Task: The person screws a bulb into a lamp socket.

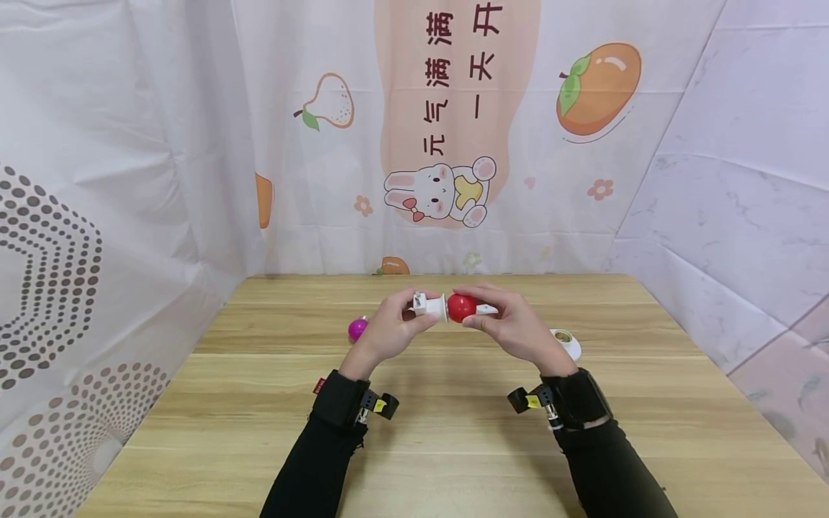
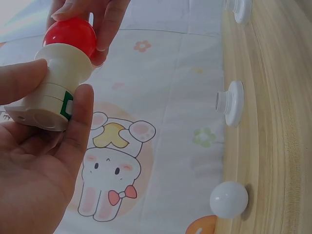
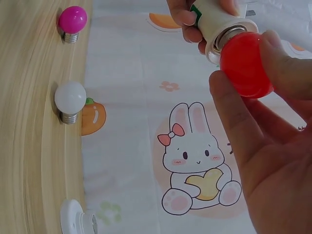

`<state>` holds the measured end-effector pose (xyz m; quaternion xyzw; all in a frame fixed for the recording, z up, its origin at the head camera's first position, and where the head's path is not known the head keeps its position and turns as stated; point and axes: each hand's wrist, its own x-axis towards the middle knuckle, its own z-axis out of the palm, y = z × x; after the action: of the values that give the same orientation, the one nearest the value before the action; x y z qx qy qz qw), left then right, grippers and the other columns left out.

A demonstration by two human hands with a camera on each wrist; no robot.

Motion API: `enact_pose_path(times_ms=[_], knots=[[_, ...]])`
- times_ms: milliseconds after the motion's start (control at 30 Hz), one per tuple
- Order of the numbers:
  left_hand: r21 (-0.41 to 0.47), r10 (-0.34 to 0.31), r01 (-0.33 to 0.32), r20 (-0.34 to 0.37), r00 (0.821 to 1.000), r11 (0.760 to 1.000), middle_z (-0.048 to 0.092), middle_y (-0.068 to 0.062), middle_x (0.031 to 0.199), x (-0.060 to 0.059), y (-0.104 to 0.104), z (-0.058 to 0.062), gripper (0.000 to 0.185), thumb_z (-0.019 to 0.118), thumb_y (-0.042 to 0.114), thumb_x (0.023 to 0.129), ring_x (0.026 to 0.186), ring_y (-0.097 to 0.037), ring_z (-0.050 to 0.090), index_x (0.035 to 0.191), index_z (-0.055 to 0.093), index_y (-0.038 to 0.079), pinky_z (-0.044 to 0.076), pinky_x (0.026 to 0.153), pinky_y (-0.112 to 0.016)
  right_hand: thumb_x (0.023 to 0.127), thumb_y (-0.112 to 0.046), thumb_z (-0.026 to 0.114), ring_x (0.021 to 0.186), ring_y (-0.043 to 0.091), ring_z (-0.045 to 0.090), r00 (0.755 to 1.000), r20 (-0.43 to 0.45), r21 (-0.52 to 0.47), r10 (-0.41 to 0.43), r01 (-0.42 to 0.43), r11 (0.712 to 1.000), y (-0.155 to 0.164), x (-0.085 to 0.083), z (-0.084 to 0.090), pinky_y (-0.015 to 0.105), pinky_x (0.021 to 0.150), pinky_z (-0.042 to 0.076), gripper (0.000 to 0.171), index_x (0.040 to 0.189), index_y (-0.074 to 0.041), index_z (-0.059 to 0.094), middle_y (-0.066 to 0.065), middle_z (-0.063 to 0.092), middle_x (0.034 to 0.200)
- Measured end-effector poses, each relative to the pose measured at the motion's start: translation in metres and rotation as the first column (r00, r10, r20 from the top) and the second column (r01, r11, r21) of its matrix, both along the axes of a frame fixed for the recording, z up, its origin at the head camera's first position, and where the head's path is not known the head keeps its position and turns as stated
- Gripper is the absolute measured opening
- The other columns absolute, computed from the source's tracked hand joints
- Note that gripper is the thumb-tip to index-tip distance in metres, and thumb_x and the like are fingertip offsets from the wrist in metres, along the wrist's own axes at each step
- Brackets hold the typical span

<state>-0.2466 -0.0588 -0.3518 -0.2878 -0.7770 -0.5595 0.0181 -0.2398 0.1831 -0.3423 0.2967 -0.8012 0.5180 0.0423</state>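
My left hand (image 1: 393, 327) grips a white lamp socket (image 2: 53, 87) with a green-edged switch on its side, thumb on one side and fingers on the other. A red light bulb (image 3: 246, 65) sits at the socket's mouth, with some of its metal screw base showing at the rim. The thumb and fingers of my right hand (image 1: 512, 324) pinch the red bulb's round end. Both hands are raised over the middle of the wooden table, and the socket and bulb lie in one line between them.
On the wooden table (image 1: 447, 446) a magenta bulb (image 3: 72, 19) lies at the left, with a white bulb (image 3: 70, 97) farther along. White round-based sockets (image 2: 235, 103) stand toward the right, one (image 1: 566, 344) behind my right wrist. A printed curtain (image 1: 324, 180) hangs behind the table.
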Motion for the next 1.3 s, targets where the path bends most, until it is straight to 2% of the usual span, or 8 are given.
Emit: enact_pose_path(times_ms=[200, 367, 633, 900, 1100, 1300], knots=[[-0.007, 0.007, -0.007, -0.004, 1.000, 1.000, 0.065, -0.014, 0.113, -0.001, 0.000, -0.001, 0.032, 0.067, 0.006, 0.096, 0.094, -0.022, 0.061, 0.127, 0.063, -0.001, 0.055, 0.083, -0.030, 0.092, -0.008, 0.075, 0.117, 0.031, 0.060, 1.000, 0.020, 0.010, -0.021, 0.021, 1.000, -0.001, 0.000, 0.001, 0.031, 0.087, 0.059, 0.046, 0.137, -0.009, 0.064, 0.011, 0.061, 0.138], [-0.008, 0.007, -0.007, -0.010, 1.000, 1.000, 0.065, -0.014, 0.114, 0.001, 0.001, 0.000, 0.031, 0.067, 0.006, 0.096, 0.094, -0.022, 0.061, 0.127, 0.063, -0.001, 0.055, 0.084, -0.030, 0.095, -0.012, 0.073, 0.112, 0.031, 0.063, 0.996, 0.074, 0.014, -0.046, 0.045, 0.999, -0.001, 0.001, 0.001, 0.032, 0.084, 0.059, 0.044, 0.138, -0.009, 0.064, 0.012, 0.061, 0.137], [-0.014, 0.005, -0.005, -0.015, 1.000, 1.000, 0.065, -0.014, 0.113, 0.000, 0.002, -0.001, 0.030, 0.067, 0.006, 0.096, 0.092, -0.022, 0.061, 0.126, 0.063, 0.000, 0.055, 0.082, -0.031, 0.098, -0.019, 0.069, 0.108, 0.030, 0.064, 0.988, 0.141, 0.011, -0.067, 0.066, 0.998, -0.002, 0.002, 0.002, 0.033, 0.087, 0.058, 0.043, 0.138, -0.006, 0.063, 0.014, 0.065, 0.129], [-0.042, 0.013, -0.015, -0.048, 0.999, 0.999, 0.066, -0.012, 0.111, 0.000, 0.002, -0.002, 0.028, 0.067, 0.007, 0.097, 0.089, -0.021, 0.060, 0.124, 0.064, 0.001, 0.054, 0.080, -0.031, 0.099, -0.022, 0.068, 0.104, 0.031, 0.069, 0.966, 0.254, -0.069, -0.047, 0.067, 0.995, -0.006, 0.002, 0.002, 0.034, 0.088, 0.059, 0.044, 0.138, -0.002, 0.061, 0.019, 0.064, 0.126], [-0.054, 0.008, -0.012, -0.067, 0.998, 0.998, 0.065, -0.012, 0.111, -0.001, 0.002, -0.004, 0.028, 0.067, 0.006, 0.096, 0.090, -0.021, 0.060, 0.124, 0.064, 0.001, 0.055, 0.080, -0.030, 0.101, -0.024, 0.064, 0.103, 0.033, 0.069, 0.946, 0.322, -0.136, -0.021, 0.068, 0.988, -0.009, 0.002, 0.003, 0.037, 0.087, 0.059, 0.044, 0.134, 0.005, 0.060, 0.022, 0.061, 0.126], [-0.064, 0.007, -0.012, -0.081, 0.997, 0.998, 0.066, -0.011, 0.111, -0.001, 0.003, -0.003, 0.028, 0.067, 0.005, 0.096, 0.090, -0.021, 0.061, 0.124, 0.064, 0.002, 0.055, 0.080, -0.030, 0.103, -0.037, 0.060, 0.079, 0.028, 0.072, 0.926, 0.366, -0.105, -0.095, 0.143, 0.984, -0.012, -0.001, 0.001, 0.037, 0.079, 0.061, 0.051, 0.121, 0.011, 0.064, 0.021, 0.068, 0.102]])
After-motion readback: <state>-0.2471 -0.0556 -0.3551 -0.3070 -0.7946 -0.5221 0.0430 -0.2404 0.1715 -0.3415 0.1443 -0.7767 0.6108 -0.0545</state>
